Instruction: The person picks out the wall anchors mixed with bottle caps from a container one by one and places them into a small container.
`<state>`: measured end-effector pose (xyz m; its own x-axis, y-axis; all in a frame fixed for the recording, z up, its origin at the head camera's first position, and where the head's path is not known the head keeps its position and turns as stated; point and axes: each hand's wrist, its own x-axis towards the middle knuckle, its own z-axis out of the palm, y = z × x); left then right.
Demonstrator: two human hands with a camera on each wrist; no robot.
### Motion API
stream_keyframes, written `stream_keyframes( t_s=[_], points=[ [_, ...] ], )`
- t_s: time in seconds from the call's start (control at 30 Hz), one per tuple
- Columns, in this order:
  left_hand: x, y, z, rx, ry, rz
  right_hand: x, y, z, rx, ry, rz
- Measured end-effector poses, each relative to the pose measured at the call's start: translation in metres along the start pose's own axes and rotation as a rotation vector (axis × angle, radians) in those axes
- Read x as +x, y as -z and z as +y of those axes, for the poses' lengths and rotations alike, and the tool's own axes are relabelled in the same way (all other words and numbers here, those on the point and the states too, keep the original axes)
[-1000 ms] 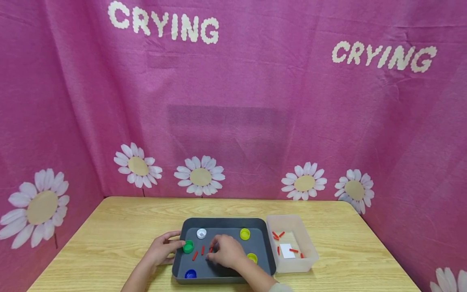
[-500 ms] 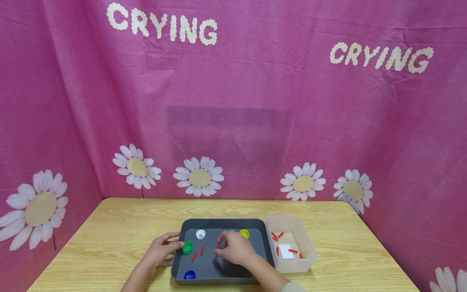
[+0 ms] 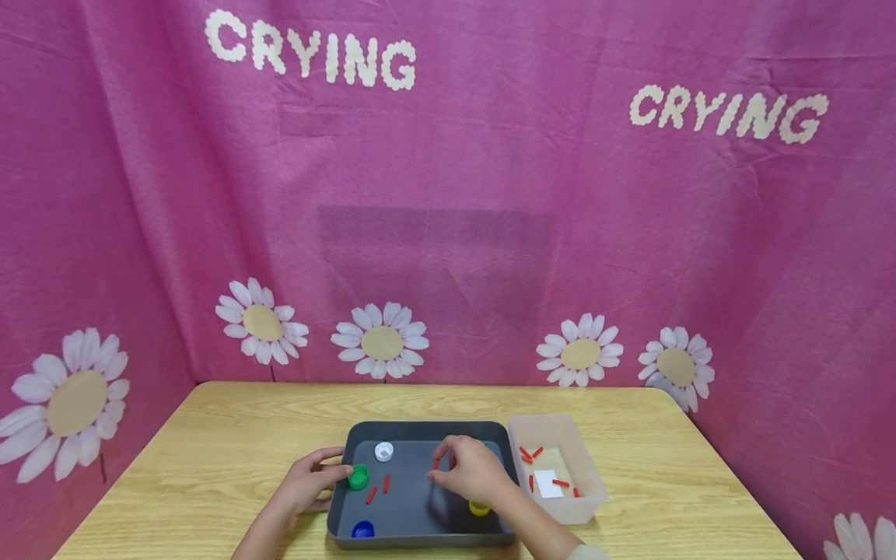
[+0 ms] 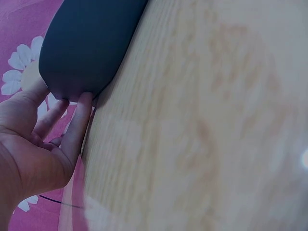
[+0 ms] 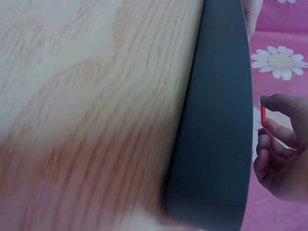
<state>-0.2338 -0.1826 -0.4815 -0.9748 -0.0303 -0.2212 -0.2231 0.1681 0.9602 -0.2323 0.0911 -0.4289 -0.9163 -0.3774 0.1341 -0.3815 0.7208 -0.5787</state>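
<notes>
A dark grey tray [image 3: 413,517] lies on the wooden table. My left hand [image 3: 308,482] grips its left side, thumb over the rim by a green bottle cap [image 3: 358,477] and fingers against the outer wall. Above the tray's right half, my right hand [image 3: 472,470] pinches a small red stick [image 5: 263,115] between thumb and finger. Two more red sticks [image 3: 386,484] rest on the tray floor. A white cap [image 3: 384,451] sits at the back left and a blue cap [image 3: 363,530] at the front left. One yellow cap [image 3: 479,509] shows partly below my right hand.
Right beside the tray stands a translucent plastic box [image 3: 595,498] with several red sticks and a white card [image 3: 548,484] inside. A pink curtain [image 3: 448,257] with daisies encloses the table [image 3: 245,420] at the back and sides.
My right hand has lifted the red stick from beside the other two and moved right and up with it. It now covers the back yellow cap. The left hand stays at the rim.
</notes>
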Motion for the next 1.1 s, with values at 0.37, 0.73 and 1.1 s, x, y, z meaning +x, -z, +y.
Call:
stream_keyframes(
  t_s=[0.37,0.73,1.1],
  points=[
    [0.002,-0.001,-0.002,0.013,-0.004,0.018,-0.007,0.017,0.010,-0.011,0.001,0.039],
    [0.001,-0.001,-0.002,-0.006,0.002,-0.010,-0.015,0.028,0.018,0.010,-0.011,0.066],
    [-0.002,-0.001,0.003,0.015,0.023,0.015,-0.022,0.043,0.029,0.038,-0.071,0.097]
  ],
)
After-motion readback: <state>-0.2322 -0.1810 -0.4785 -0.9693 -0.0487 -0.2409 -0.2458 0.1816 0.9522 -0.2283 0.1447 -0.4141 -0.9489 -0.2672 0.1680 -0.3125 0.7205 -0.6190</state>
